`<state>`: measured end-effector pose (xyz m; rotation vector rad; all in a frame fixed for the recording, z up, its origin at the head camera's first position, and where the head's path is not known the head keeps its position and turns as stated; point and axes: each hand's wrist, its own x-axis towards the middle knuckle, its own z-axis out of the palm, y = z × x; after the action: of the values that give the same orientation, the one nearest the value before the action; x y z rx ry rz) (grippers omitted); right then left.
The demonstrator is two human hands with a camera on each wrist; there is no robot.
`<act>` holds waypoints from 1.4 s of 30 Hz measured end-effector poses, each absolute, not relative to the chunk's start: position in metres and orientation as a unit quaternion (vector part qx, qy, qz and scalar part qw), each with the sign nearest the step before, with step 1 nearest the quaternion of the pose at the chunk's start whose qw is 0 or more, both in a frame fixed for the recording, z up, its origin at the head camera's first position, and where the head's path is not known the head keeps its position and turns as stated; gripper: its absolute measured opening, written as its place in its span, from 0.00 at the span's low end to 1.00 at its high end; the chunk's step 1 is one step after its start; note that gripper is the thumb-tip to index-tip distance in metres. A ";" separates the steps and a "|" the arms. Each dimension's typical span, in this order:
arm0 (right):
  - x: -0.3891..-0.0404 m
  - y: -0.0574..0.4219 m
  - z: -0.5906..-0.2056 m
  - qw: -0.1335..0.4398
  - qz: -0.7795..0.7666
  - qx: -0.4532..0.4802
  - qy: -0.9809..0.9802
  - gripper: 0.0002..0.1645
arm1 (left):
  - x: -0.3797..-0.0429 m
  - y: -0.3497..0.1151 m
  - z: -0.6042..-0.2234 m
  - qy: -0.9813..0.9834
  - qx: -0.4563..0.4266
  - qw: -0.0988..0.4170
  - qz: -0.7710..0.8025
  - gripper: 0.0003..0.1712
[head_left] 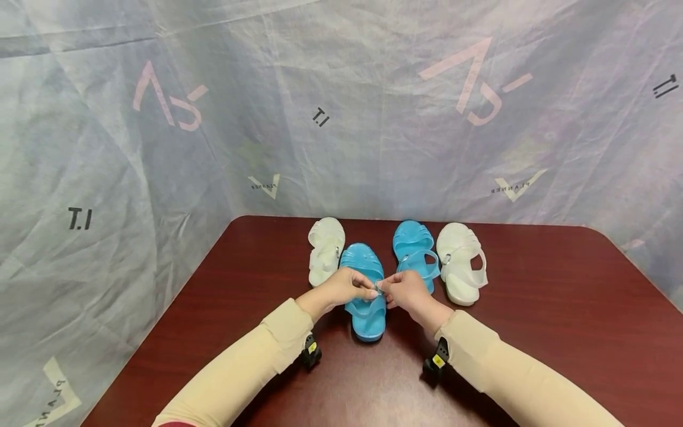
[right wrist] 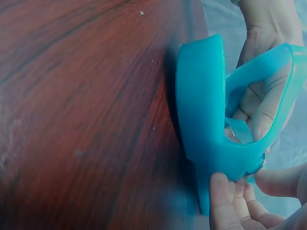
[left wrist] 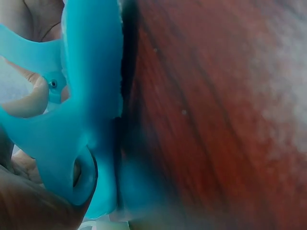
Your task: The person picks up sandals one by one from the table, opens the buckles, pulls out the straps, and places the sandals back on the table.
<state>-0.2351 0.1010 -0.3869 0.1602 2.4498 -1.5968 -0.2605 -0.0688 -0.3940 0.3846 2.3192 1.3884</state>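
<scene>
Two blue sandals [head_left: 367, 308], two white sandals [head_left: 460, 261]

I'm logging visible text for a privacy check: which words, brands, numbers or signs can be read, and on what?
"T.I": in black, three times on the cloth.
"PLANNER": mirrored, across the cloth's pale Vs; clearest at right, small at centre-left, cut off at lower left.
Pink signs on the cloth: no word I can make out.
Yellow labels by the wrists: too small to read.
Sandals: none readable.

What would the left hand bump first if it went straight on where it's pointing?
Probably the right hand, which is close ahead, holding the same blue sandal, though exact depth is hard to judge.
</scene>
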 end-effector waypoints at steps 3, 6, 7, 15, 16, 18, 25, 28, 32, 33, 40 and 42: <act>-0.236 0.100 -0.386 0.108 -0.542 0.054 0.832 0.14 | -0.261 -0.069 -0.393 0.830 0.135 0.205 0.501 0.10; -0.236 0.101 -0.386 0.112 -0.540 0.055 0.832 0.15 | -0.262 -0.068 -0.394 0.829 0.134 0.205 0.502 0.10; -0.236 0.101 -0.386 0.113 -0.540 0.057 0.832 0.15 | -0.262 -0.068 -0.394 0.829 0.133 0.207 0.503 0.10; -0.234 0.103 -0.381 0.121 -0.549 0.053 0.825 0.15 | -0.264 -0.067 -0.394 0.836 0.126 0.205 0.493 0.10; -0.234 0.103 -0.381 0.119 -0.552 0.051 0.823 0.16 | -0.264 -0.067 -0.394 0.837 0.126 0.205 0.492 0.10; -0.232 0.106 -0.383 0.114 -0.560 0.049 0.819 0.16 | -0.264 -0.066 -0.394 0.838 0.127 0.206 0.490 0.10; -0.224 0.115 -0.390 0.083 -0.540 0.004 0.837 0.15 | -0.264 -0.066 -0.396 0.838 0.130 0.212 0.486 0.09; -0.225 0.115 -0.387 0.061 -0.483 -0.032 0.873 0.13 | -0.264 -0.067 -0.395 0.837 0.137 0.209 0.487 0.09; -0.228 0.114 -0.382 0.013 -0.418 -0.070 0.906 0.09 | -0.264 -0.067 -0.393 0.836 0.148 0.207 0.486 0.10; -0.229 0.114 -0.381 0.007 -0.410 -0.074 0.909 0.08 | -0.264 -0.067 -0.393 0.836 0.149 0.208 0.485 0.10; -0.232 0.117 -0.382 0.013 -0.414 -0.069 0.907 0.11 | -0.263 -0.068 -0.394 0.830 0.159 0.207 0.493 0.10; -0.230 0.117 -0.380 0.009 -0.408 -0.081 0.910 0.14 | -0.263 -0.069 -0.394 0.831 0.159 0.204 0.491 0.11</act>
<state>-0.2304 0.1174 -0.3804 -0.2516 2.8419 -1.2732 -0.2634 -0.0686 -0.3940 0.4447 2.3186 1.3706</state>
